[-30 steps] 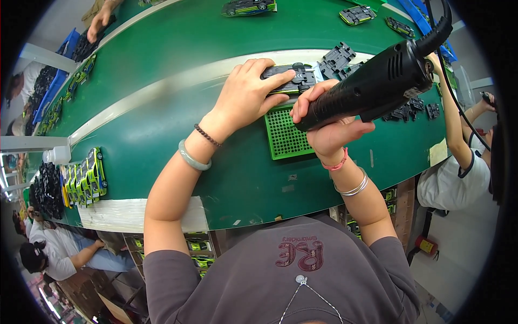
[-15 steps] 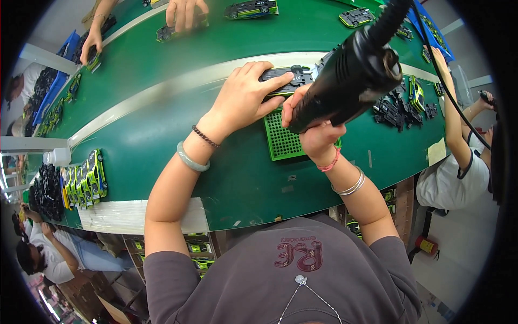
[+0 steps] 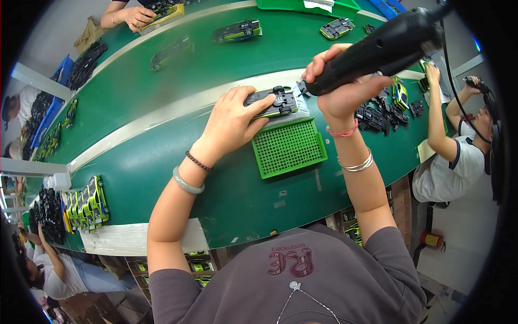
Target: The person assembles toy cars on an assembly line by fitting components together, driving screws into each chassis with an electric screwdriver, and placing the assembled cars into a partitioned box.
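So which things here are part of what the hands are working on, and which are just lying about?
In use:
upturned toy car under left hand
black electric screwdriver in right hand
green perforated tray

Lying about:
row of green toy cars
pile of black chassis parts

Person in a grey-brown short-sleeved shirt (image 3: 302, 281); jade bangle (image 3: 186, 183) and dark bead bracelet (image 3: 198, 162) on left wrist, silver bangles (image 3: 356, 164) and pink band (image 3: 342, 132) on right.

The left hand (image 3: 233, 120) stretches far forward, palm down with fingers spread and curled in a clasp, while the right hand (image 3: 345, 89), wrist bent and raised, is clenched in a fist-like grip.
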A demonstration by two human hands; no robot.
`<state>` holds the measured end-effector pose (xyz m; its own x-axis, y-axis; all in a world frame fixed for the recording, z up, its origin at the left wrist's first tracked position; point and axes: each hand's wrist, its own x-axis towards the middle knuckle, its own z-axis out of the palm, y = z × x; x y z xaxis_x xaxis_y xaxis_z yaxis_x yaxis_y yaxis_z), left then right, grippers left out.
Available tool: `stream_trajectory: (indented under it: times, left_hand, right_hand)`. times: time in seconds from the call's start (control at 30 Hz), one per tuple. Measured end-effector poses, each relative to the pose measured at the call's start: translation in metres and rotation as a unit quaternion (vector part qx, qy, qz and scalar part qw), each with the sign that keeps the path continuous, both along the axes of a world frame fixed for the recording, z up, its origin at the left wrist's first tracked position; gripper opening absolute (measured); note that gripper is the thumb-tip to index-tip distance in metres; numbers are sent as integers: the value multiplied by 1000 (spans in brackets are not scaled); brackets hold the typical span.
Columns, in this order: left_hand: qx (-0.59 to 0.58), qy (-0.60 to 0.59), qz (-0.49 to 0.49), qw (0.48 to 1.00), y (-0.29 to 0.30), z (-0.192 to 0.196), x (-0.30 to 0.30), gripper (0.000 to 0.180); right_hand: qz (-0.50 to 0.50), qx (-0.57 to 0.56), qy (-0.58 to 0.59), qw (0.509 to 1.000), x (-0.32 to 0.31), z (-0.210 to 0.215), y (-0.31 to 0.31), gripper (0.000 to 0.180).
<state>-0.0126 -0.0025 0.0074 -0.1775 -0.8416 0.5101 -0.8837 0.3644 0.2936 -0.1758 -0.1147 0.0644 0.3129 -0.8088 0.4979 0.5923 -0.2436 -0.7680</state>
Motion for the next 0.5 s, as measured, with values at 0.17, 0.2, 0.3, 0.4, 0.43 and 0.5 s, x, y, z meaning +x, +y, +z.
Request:
stream_trajectory:
  times: [0.17,0.2,0.3,0.4,0.43,0.5]
  left_hand:
    - [10,4,2,1000,0,3,-1,40]
    - [10,5,1,1000,0,2,-1,40]
    - [14,5,1,1000,1,2,-1,40]
    - [18,3,1,1000,0,2,0,40]
    - [19,1,1,1000,-1,2,0,39]
    - [27,8,-5,1000,-1,6,2,41]
  right_hand:
    - [-12,6,45,999,8,-15,-7,94]
    - [-11,6,45,999,8,-17,-7,94]
    - [-3,10,59,998,11,-22,-9,94]
    - [-19,-6,70,997,16,-30,-11,92]
    - [-17,-23,56,998,18,-33,-13,87]
    - [-37,-46,53,997,25,-31,-13,83]
